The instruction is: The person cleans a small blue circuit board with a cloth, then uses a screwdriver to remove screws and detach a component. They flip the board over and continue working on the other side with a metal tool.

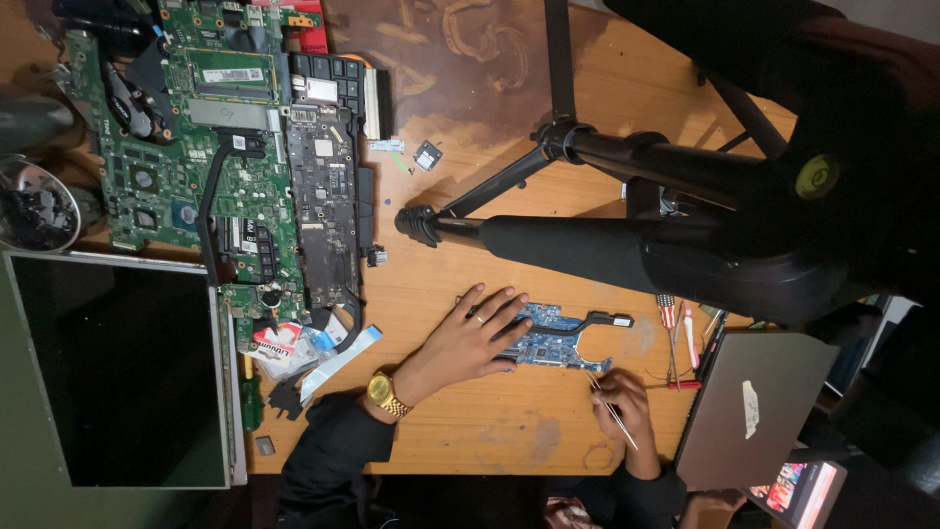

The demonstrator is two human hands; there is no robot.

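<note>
- Blue-coloured and small, the circuit board (548,338) is lying flat on the wooden worktop (509,411), with a black curved heat pipe (597,321) running off its far edge.
- From the head view, the board's long axis is running roughly side to side in the frame, and it is sitting between the two hands, so both are reaching it from either end.
- One hand, wearing a gold wristwatch (384,392), is the left hand (470,338); it is lying spread and flat, fingers released, and pressing down on the nearer end of the board rather than gripping it.
- At the other end, the right hand (622,397) is pinching a thin metal tool (612,411), seemingly tweezers or a probe, with its tip pointing toward the board's corner; the fingers are closing around the tool.
- Of the two, the left hand is sitting on the board itself, while the right is just beside its edge.
- Elsewhere on the worktop, larger green motherboards (186,147) are lying well apart from the hands, a dark laptop screen panel (117,367) is resting beside them, and a closed grey laptop (749,402) is sitting near the right hand.
- A black tripod (587,196) is standing over the worktop, partly covering the view beyond the board.
</note>
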